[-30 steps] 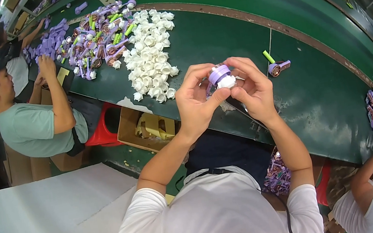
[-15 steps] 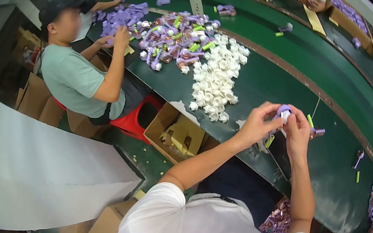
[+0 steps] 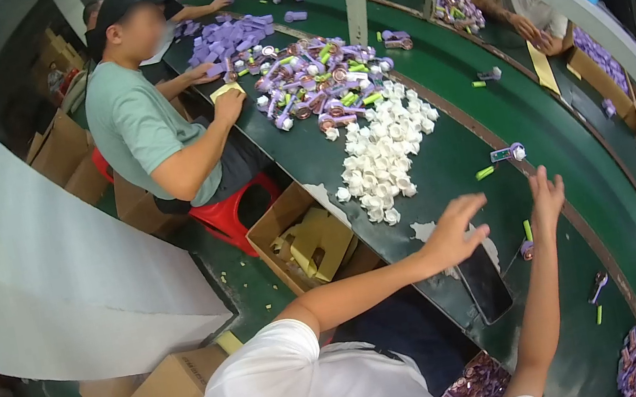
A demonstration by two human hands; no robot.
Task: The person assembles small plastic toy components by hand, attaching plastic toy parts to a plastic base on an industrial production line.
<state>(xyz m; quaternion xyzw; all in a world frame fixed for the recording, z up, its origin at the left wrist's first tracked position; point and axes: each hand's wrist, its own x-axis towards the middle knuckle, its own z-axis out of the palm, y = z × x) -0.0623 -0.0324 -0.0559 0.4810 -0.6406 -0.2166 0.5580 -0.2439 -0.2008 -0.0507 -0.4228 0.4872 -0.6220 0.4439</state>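
Observation:
My left hand hovers over the near table edge with fingers apart, holding nothing. My right hand reaches out over the table toward the belt, fingers stretched and empty. Just beyond it, by the metal strip, lies a purple handheld piece with a white flower-shaped cap; a small green stick is beside it. Partly behind my right wrist is another purple piece with a green stick. A black phone lies between my forearms.
A pile of white flower-shaped caps lies left of my hands, with a heap of purple and green pieces behind. A co-worker in a green shirt sits on a red stool. An open carton stands below the table edge. A green belt curves past.
My hands have parted and let go of the purple piece with its white cap, which now lies by the belt. The right hand has moved outward. The phone is more visible.

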